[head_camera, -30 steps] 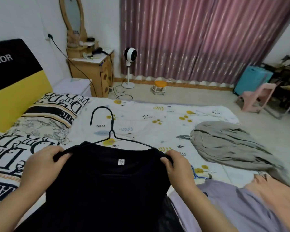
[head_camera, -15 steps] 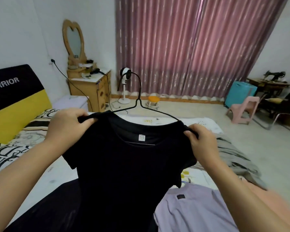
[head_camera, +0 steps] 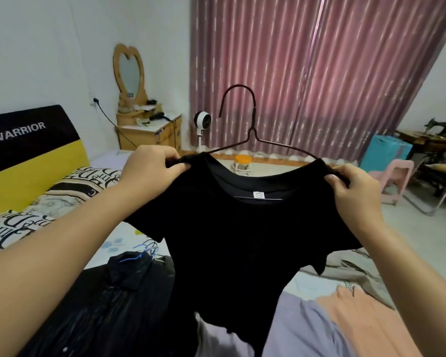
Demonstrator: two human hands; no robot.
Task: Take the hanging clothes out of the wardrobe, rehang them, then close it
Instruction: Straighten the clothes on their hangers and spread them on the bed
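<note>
A black T-shirt [head_camera: 237, 238] hangs on a thin wire hanger [head_camera: 252, 117], held up in the air over the bed. My left hand [head_camera: 150, 168] pinches the shirt's left shoulder and my right hand [head_camera: 353, 191] pinches its right shoulder, each over an end of the hanger. The hook points up in front of the curtain. The wardrobe is out of view.
On the bed [head_camera: 119, 240] below lie a black shirt [head_camera: 119, 300] with a blue hanger [head_camera: 134, 256], a lilac garment [head_camera: 294, 331], an orange one [head_camera: 366, 320] and a grey one [head_camera: 345, 266]. A dressing table [head_camera: 150, 130], a fan [head_camera: 202, 121], a stool [head_camera: 242, 162] and a pink chair [head_camera: 394, 179] stand beyond.
Both hands have lifted the black T-shirt on its hanger from the bed to chest height, and the view has tilted up toward the curtain.
</note>
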